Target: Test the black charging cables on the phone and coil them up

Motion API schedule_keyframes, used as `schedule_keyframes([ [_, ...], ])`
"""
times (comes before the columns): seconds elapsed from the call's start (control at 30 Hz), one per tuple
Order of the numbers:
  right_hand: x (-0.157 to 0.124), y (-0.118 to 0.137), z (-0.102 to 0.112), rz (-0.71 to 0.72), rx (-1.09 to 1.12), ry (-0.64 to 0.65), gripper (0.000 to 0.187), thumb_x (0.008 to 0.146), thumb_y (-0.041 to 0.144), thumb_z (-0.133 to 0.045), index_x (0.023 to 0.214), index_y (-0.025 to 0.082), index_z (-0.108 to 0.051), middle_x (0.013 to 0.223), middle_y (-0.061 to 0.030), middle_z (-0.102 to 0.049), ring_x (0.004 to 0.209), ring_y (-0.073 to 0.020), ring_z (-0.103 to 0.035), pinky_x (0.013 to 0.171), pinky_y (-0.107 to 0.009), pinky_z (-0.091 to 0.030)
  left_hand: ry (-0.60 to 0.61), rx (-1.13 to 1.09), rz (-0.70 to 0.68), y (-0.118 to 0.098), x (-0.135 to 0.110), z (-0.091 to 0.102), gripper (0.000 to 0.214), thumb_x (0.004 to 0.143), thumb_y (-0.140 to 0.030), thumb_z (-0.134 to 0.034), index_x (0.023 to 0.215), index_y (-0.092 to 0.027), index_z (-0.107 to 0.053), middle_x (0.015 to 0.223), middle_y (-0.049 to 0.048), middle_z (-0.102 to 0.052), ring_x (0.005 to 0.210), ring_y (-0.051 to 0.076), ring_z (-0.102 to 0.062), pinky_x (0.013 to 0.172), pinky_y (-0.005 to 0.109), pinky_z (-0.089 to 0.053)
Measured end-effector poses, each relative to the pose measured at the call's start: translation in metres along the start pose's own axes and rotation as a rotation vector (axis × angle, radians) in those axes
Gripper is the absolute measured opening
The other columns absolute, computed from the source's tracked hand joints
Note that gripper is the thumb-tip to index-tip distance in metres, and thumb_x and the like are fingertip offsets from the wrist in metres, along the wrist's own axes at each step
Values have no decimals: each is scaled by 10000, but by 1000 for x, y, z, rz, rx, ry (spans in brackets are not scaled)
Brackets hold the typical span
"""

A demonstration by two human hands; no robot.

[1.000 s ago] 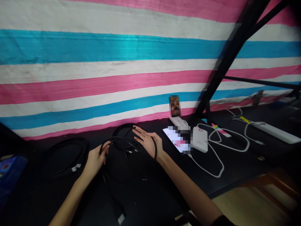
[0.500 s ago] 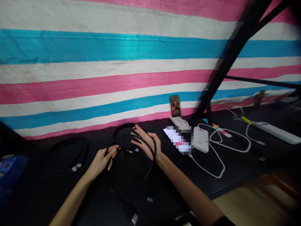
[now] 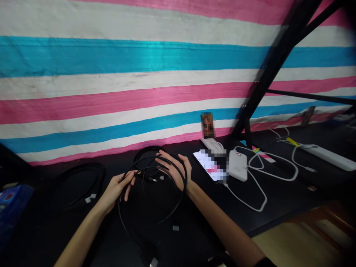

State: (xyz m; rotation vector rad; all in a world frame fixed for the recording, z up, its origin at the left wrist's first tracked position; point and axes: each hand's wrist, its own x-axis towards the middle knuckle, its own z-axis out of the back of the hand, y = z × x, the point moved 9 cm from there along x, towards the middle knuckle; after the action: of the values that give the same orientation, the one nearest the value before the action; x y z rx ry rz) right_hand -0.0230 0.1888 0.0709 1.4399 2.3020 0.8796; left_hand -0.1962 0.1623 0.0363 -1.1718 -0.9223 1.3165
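Observation:
My left hand (image 3: 120, 187) pinches a black cable (image 3: 179, 200) between thumb and fingers. The cable hangs in loose, wide loops, and a strand runs down to a metal-tipped plug (image 3: 154, 262) near the bottom edge. My right hand (image 3: 175, 170) is inside and against the loops, fingers stretched out and thumb apart, with cable lying across it. Behind the hands, another coiled black cable (image 3: 143, 150) rests on the black table (image 3: 111, 230). A small plug (image 3: 152, 179) shows between the hands; which cable it belongs to is unclear.
Another black coil (image 3: 103, 171) lies at left, beside a blue package (image 3: 16, 204). To the right are a lit phone (image 3: 207, 163), a white power bank (image 3: 237, 167) with white cables, and a white bar (image 3: 330, 157). A black metal frame (image 3: 267, 70) slants before the striped sheet (image 3: 139, 85).
My left hand has drawn slightly left and down with the cable. The loops have spread wider, and the hanging plug has swung left and lower. My right hand's fingers have shifted slightly.

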Motion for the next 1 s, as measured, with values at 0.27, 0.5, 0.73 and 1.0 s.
schedule_keyframes([
  [0.27,1,2,-1,-18,29,48,494,763,404,-309,1046,121,-598,1023,-89,-634,1050,-209,-517,947,-345,-351,-84,-108,-17,2,5,13,396,666,-442,-652,913,-137,-595,488,-72,-453,419,46,-412,439,168,-299],
  [0.5,3,8,11,92,6,-47,463,747,385,-340,1026,143,-620,1139,-75,-575,1099,-208,-469,974,-356,-317,-65,-112,-94,2,9,12,398,756,-445,-554,1022,-149,-542,515,-89,-358,410,42,-355,444,191,-255],
  [0.73,3,2,13,85,10,-82,434,747,379,-353,972,139,-635,1049,-70,-591,1055,-208,-478,950,-360,-336,-7,-35,-171,-6,9,5,279,805,-415,-497,924,-167,-542,537,-76,-405,448,57,-396,498,207,-284],
  [1.0,0,-3,9,43,28,-44,411,765,469,-360,930,173,-594,942,-68,-598,1007,-213,-520,900,-369,-376,-27,22,-187,-4,11,7,363,785,-461,-490,977,-156,-530,616,-34,-526,451,103,-484,485,237,-369],
])
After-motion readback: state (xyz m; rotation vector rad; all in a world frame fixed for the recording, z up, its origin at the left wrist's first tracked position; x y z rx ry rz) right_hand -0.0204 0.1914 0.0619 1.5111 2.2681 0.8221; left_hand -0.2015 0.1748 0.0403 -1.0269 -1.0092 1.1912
